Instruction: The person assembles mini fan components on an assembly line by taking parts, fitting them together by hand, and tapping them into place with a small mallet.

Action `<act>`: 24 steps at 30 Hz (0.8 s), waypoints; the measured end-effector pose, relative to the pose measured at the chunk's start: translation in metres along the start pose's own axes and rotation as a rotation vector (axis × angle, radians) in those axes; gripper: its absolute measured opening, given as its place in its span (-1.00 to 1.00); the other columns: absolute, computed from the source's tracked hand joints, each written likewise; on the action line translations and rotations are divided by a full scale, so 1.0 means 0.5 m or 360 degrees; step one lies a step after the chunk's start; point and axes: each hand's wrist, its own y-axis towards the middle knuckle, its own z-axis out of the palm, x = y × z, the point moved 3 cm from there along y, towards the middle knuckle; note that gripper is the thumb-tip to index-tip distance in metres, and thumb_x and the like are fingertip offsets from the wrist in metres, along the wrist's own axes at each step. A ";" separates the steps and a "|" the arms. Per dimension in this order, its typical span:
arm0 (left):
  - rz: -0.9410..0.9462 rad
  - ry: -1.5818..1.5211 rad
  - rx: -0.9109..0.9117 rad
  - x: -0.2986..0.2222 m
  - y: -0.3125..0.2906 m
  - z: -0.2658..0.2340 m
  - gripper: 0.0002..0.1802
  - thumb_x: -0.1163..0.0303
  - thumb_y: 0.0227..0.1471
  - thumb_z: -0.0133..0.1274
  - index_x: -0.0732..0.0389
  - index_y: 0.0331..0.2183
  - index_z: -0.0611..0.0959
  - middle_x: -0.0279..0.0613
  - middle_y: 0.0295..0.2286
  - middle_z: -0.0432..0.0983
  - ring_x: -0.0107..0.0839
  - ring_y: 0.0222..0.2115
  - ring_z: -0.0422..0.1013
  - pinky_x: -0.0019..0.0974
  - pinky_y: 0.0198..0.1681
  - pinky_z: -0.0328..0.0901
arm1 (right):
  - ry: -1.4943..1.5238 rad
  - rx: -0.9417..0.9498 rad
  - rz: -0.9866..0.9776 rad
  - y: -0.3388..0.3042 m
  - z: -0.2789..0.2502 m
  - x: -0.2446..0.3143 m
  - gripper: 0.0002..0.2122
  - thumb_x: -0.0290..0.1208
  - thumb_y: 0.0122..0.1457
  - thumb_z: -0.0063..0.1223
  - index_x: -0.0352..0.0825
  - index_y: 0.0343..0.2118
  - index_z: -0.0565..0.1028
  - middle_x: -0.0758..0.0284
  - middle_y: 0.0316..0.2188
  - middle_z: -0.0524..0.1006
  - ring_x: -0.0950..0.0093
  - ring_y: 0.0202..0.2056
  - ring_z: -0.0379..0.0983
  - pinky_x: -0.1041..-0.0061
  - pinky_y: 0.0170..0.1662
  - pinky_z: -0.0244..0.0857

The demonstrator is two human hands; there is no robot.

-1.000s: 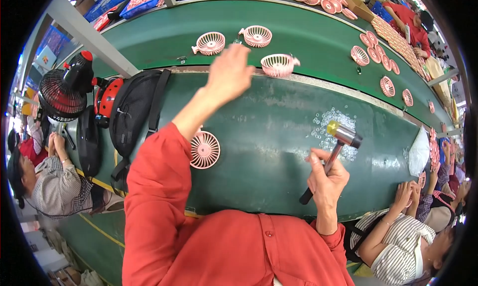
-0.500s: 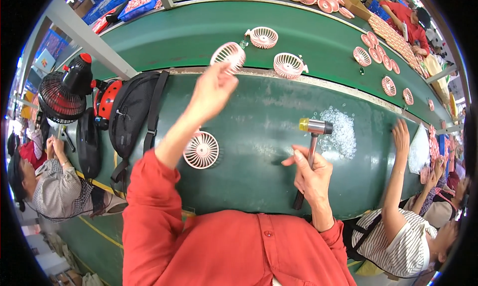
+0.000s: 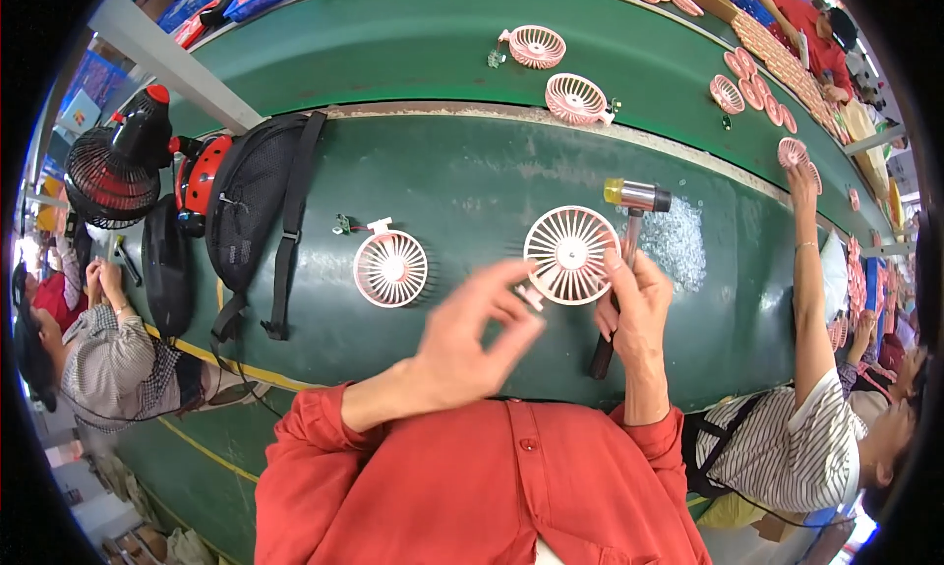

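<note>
My right hand (image 3: 637, 299) is closed round the handle of a hammer (image 3: 639, 196) with a yellow face and a black face. Its thumb also pinches the rim of a round pink fan housing (image 3: 571, 255), slatted like a grille, held above the table. My left hand (image 3: 477, 329) is beside that housing, slightly blurred, with thumb and fingers apart around its small pale tab (image 3: 529, 296); no grip shows. Left of it, a second fan housing (image 3: 390, 270) lies on the green table, a small circuit board (image 3: 344, 225) wired to it.
Small clear rings (image 3: 678, 245) lie heaped to the right. Beyond the table's edge strip, a green belt (image 3: 413, 49) carries several pink housings. A black bag (image 3: 258, 206) and desk fan (image 3: 113, 167) stand left. At right, a co-worker's arm (image 3: 806, 260) reaches to the belt.
My left hand has come back from the belt side, and the housing it held is now in my right hand together with the hammer. The co-worker's arm at right has reached farther toward the belt.
</note>
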 end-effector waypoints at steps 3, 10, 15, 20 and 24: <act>-0.0388 -0.0623 -0.0187 0.040 0.017 -0.045 -0.44 0.47 0.20 -0.03 0.34 0.18 0.20 0.10 -0.08 0.44 -0.40 -0.46 0.48 -0.38 -0.47 0.46 | -0.0045 0.0028 -0.0017 0.006 -0.005 0.014 -0.73 -0.37 0.26 0.07 -0.47 -0.10 0.51 0.55 -0.70 0.36 0.80 -0.80 0.10 0.70 -0.75 -0.08; -0.0935 -0.1248 0.0313 0.056 0.027 0.002 -0.42 0.11 0.25 -0.04 0.36 0.07 0.27 0.01 -0.27 0.51 -0.40 -0.59 0.49 -0.40 -0.64 0.42 | -0.0293 0.0159 0.0026 0.028 0.016 0.019 -0.71 -0.29 0.23 0.13 -0.46 -0.16 0.55 0.55 -0.67 0.39 0.80 -0.71 0.16 0.71 -0.67 -0.05; -0.0917 -0.1391 0.0350 0.045 0.037 0.025 -0.56 0.21 0.23 0.00 0.29 -0.01 0.32 0.05 -0.31 0.55 -0.43 -0.62 0.49 -0.42 -0.66 0.41 | -0.0468 0.0170 -0.0042 0.039 0.024 0.024 -0.71 -0.28 0.22 0.14 -0.45 -0.18 0.57 0.54 -0.59 0.46 0.78 -0.56 0.25 0.71 -0.54 0.09; -0.0933 -0.1548 0.0315 0.059 0.030 0.032 -0.63 0.31 0.21 0.03 0.30 -0.04 0.38 0.07 -0.34 0.57 -0.44 -0.60 0.49 -0.40 -0.63 0.43 | -0.0625 0.0194 -0.0127 0.040 0.040 0.031 -0.71 -0.29 0.22 0.15 -0.44 -0.15 0.56 0.56 -0.59 0.43 0.78 -0.53 0.25 0.69 -0.49 0.15; -0.0914 -0.1719 0.0162 0.069 0.035 0.025 -0.71 0.37 0.20 0.02 0.32 -0.09 0.46 0.05 -0.35 0.57 -0.45 -0.58 0.48 -0.39 -0.63 0.41 | -0.0800 0.0180 -0.0379 0.014 0.040 0.003 -0.70 -0.32 0.23 0.13 -0.46 -0.10 0.53 0.48 -0.59 0.47 0.75 -0.49 0.30 0.64 -0.46 0.22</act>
